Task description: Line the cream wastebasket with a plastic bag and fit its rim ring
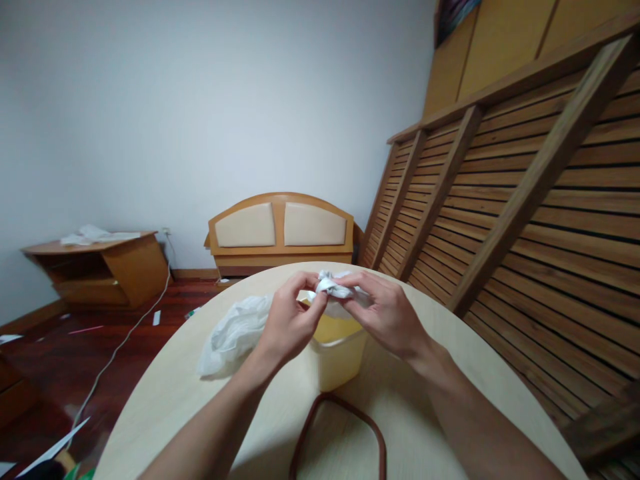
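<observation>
My left hand and my right hand are both closed on a crumpled white plastic bag, pinching it between them just above a small pale yellow bin. The bin stands on a round light wooden table. A second white plastic bag lies on the table to the left of my left hand. A brown rubber loop lies on the table in front of the bin, near me.
A slatted wooden bed frame leans against the wall on the right. A wooden headboard stands against the far wall. A low wooden cabinet sits at the left. A white cable and paper scraps lie on the dark floor.
</observation>
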The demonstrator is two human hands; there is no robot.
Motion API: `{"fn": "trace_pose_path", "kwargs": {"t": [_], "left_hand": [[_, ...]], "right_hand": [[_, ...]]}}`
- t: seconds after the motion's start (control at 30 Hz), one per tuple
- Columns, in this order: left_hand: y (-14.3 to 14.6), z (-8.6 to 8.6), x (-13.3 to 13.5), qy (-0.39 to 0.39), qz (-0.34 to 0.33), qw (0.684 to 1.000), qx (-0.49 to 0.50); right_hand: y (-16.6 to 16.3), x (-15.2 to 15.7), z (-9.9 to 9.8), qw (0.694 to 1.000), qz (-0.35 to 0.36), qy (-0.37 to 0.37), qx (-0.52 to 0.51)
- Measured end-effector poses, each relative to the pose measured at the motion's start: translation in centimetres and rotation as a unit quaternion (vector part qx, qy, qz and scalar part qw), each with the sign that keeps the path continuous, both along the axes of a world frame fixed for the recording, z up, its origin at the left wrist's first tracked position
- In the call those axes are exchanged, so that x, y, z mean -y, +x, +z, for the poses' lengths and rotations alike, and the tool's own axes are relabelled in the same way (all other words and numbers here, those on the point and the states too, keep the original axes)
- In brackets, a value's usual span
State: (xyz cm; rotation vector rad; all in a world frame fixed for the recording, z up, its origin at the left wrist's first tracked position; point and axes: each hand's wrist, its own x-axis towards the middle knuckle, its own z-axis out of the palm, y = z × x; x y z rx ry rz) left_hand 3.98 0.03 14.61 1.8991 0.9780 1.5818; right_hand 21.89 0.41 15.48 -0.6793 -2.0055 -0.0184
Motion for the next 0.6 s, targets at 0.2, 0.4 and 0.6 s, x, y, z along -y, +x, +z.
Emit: {"fn": "trace_pose_path", "kwargs": {"t": [0.2,0.4,0.6], "left_hand": [[0.0,-0.1,-0.8,-0.156,-0.057,0.97,0.179],[-0.3,0.1,-1.2,-0.211,-0.067,0.942,0.252],[0.0,0.1,-1.1,-0.216,-0.084,0.939,0.254]], "right_hand": [[0.5,-0.2,0.1,0.999,0.035,0.034,-0.001],[0.9,-0.9,0.1,0.987,0.134,-0.055,-0.065],[1.2,-1.5,-0.1,0.973,0.115,-0.172,-0.101]]}}
